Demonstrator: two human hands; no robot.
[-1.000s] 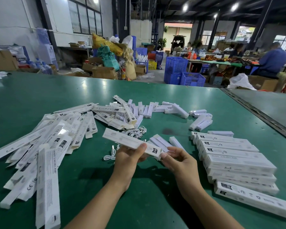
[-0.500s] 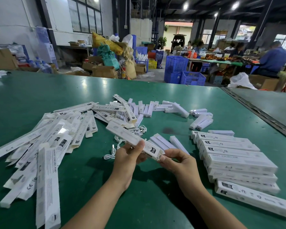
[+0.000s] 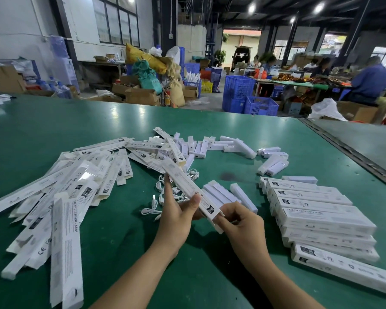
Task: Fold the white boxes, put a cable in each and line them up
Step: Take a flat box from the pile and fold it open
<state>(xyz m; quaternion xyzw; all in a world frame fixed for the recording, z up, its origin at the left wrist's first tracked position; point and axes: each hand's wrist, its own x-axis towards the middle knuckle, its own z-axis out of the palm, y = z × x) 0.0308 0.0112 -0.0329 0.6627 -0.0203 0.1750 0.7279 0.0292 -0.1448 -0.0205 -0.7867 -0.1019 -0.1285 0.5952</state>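
A long white box [image 3: 188, 187] is held above the green table [image 3: 42, 130], slanting away to the upper left. My left hand [image 3: 176, 216] grips its near part, thumb on top. My right hand [image 3: 241, 221] pinches the flap at its near end. Several white cables [image 3: 163, 195] lie tangled on the table just behind my left hand. A heap of flat unfolded boxes [image 3: 71, 186] spreads at the left. Several folded boxes [image 3: 316, 210] lie side by side in a row at the right.
Small white inner boxes [image 3: 223, 192] lie behind my hands, and more [image 3: 243, 147] are scattered further back. A seam [image 3: 343, 148] joins a second table at the right. Blue crates [image 3: 250, 97], cartons and seated people stand beyond the far edge.
The held box has swung from lying nearly crosswise to pointing steeply away to the upper left. My right hand has slid onto its near end flap.
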